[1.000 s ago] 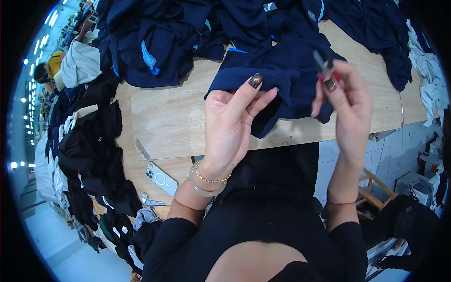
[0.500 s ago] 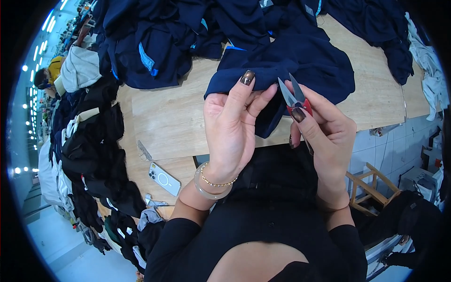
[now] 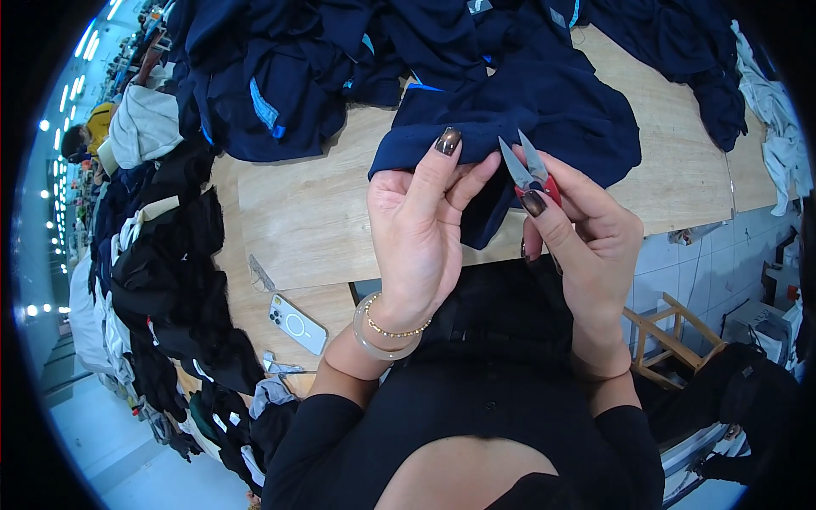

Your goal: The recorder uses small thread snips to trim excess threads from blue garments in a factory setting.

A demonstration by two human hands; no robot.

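Between the thumb and fingers of my left hand (image 3: 421,212) is the folded edge of a navy blue garment (image 3: 569,110). The rest of that garment spreads over the table to the far right. My right hand (image 3: 586,229) grips red-handled thread snips (image 3: 529,170). Their two pointed blades stand apart, with the tips against the dark cloth just right of my left fingertips. Whether the tips touch the cloth I cannot tell. Part of the snips' handle is hidden in my right palm.
More navy garments (image 3: 280,76) with light blue trim are heaped along the far side of the wooden table (image 3: 297,204). A phone (image 3: 297,324) lies at the near left. Dark clothes (image 3: 170,263) pile up on the left. A wooden stool (image 3: 676,340) stands at the right, and a person (image 3: 95,127) is far left.
The snips have shifted slightly left and up, and their blades have come a little closer together. My left hand keeps its hold on the cloth, nearly still.
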